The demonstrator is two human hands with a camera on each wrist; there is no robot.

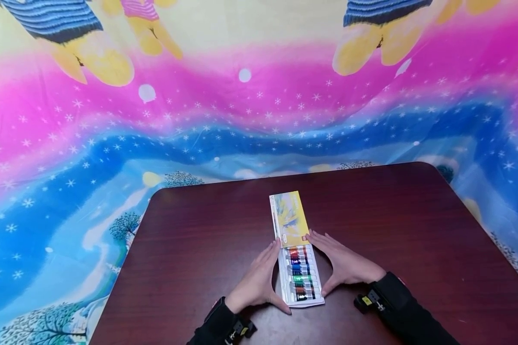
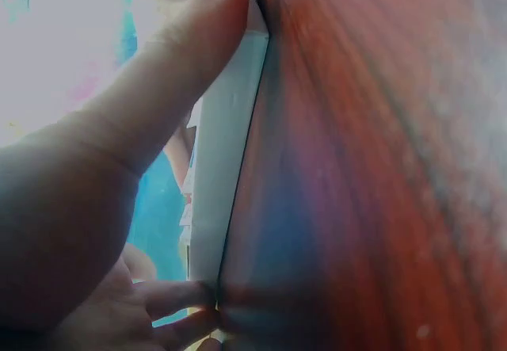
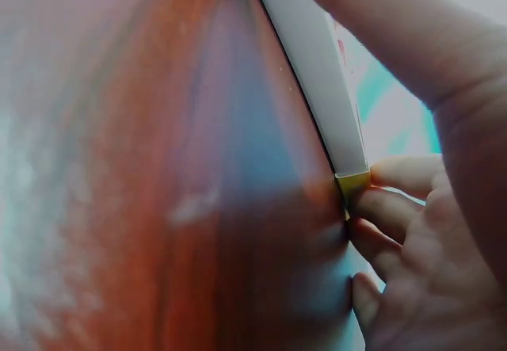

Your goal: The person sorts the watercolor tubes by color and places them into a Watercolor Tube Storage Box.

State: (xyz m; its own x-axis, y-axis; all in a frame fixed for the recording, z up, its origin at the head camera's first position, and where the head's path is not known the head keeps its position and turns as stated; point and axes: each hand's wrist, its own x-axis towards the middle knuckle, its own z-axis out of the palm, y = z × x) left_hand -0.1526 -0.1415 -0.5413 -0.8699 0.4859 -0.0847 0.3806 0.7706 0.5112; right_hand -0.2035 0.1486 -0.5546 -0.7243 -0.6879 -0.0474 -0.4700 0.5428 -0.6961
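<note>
A white tray [image 1: 285, 282] of small paint tubes [image 1: 301, 275] in red, blue, green, brown and black lies on the table, extending from a yellow printed box sleeve [image 1: 291, 218]. At the tray's left side is my left hand [image 1: 259, 278], thumb by the near left corner and fingertips near the sleeve's edge. My right hand [image 1: 349, 263] spans the right side, its thumb beside the tray and fingertips at the sleeve's near right corner. In the right wrist view, fingers [image 3: 388, 208] touch the yellow sleeve end [image 3: 353, 185]. The left thumb [image 2: 218, 18] touches the white tray wall [image 2: 226, 153].
The dark reddish-brown table [image 1: 207, 230] has rounded far corners. Behind it and along both sides hangs a cloth [image 1: 259, 110] printed with snowflakes, trees and cartoon figures. Black wrist straps with small camera mounts [image 1: 371, 301] sit on both wrists.
</note>
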